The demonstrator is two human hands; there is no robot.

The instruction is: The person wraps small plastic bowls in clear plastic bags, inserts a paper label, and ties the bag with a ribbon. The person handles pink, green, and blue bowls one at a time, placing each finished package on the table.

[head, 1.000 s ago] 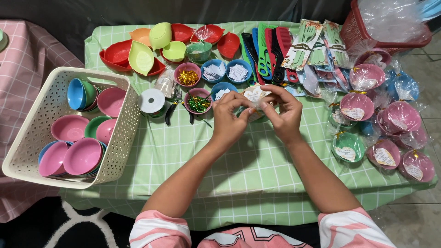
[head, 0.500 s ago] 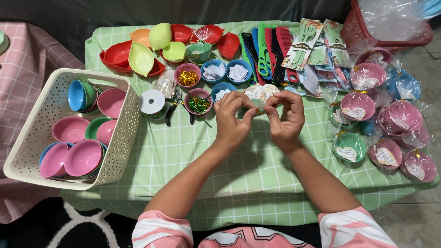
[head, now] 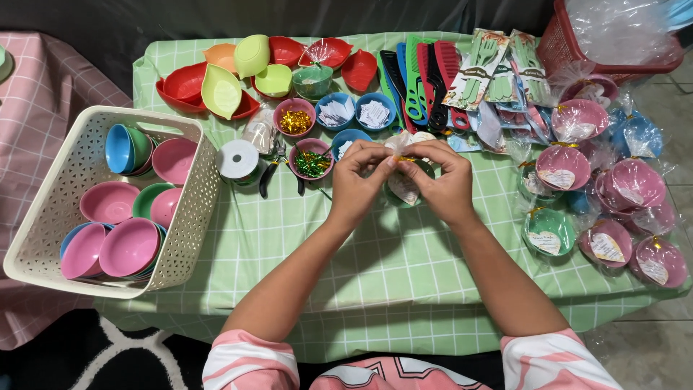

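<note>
A small bowl wrapped in clear plastic (head: 404, 186) sits on the green checked tablecloth (head: 361, 253) near the table's middle, mostly hidden behind both hands; its gathered wrap stands up between the fingertips, where a gold twist tie (head: 401, 157) shows. The left hand (head: 357, 180) and right hand (head: 442, 180) meet over it, thumbs and forefingers pinched together on the tie and the bunched plastic, remaining fingers curled. Just beyond the hands stand small bowls of gold ties (head: 294, 119), green ties (head: 310, 162) and white paper tags (head: 336, 112). A white ribbon spool (head: 238, 159) lies to the left, near a white lattice basket (head: 58, 209) stacked with pink, blue and green bowls. Finished wrapped bowls (head: 613, 209) cluster at the right, with combs (head: 419, 79) beyond.
</note>
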